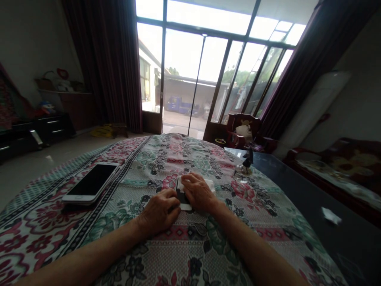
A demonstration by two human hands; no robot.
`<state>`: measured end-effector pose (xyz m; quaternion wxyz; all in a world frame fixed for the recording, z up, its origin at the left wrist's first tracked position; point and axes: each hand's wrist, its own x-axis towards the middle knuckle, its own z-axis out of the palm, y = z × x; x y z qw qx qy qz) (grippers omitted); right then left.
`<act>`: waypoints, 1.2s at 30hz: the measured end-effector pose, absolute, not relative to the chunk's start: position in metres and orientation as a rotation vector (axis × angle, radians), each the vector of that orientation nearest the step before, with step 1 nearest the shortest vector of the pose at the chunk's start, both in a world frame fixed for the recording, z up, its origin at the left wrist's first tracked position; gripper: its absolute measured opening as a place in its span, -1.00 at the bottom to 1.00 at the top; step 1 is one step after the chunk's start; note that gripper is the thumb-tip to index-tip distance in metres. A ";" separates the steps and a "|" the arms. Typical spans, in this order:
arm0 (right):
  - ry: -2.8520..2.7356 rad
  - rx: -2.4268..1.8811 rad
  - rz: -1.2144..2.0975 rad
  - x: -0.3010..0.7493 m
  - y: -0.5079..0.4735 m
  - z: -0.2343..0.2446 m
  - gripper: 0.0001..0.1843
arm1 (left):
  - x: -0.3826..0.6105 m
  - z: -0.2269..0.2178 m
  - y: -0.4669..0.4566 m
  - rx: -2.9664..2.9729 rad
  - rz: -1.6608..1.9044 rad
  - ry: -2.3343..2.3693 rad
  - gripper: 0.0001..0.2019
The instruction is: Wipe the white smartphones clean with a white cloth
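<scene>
From where I stand, I see two bare hands close together over a small phone [181, 196]; the phone lies flat on a flowery cloth [172, 248], just past the left hand [160, 209] and partly under the right hand [199, 192]; its dark face and pale near end peek out between the two hands. The right hand has its fingers bent and close together on top of a white tissue [210, 184], which sticks out on both sides of it; I cannot tell if the fingers pinch the tissue or only press it down. The left hand is curled at the phone's near left corner, thumb and fingers bent; I cannot tell if they pinch the edge or just touch it. To me this looks like the rubbing part, with the tissue on the phone's face; the next move seems to call for a steady left hand at the edge and a soft, flat push from the right, so the phone does not slip on the cloth. A big white phone [91, 182] lies well to the left of the left hand; far to the right of the right hand, a crumpled white scrap [331, 215] sits on a dark table [287, 190].
</scene>
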<state>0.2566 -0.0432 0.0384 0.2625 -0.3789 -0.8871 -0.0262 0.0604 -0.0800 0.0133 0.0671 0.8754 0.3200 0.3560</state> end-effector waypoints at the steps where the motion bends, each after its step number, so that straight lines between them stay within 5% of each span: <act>1: -2.419 -0.986 -0.032 0.255 -0.044 0.039 -0.76 | 0.060 0.014 -0.080 2.653 1.067 0.963 -0.87; 25: -2.216 -1.068 0.152 0.233 0.004 0.027 -0.77 | 0.058 0.020 -0.078 2.845 0.975 0.924 -0.75; 36: -2.378 -0.847 0.203 0.247 -0.060 0.043 -0.65 | 0.058 0.018 -0.079 2.829 0.977 0.936 -0.77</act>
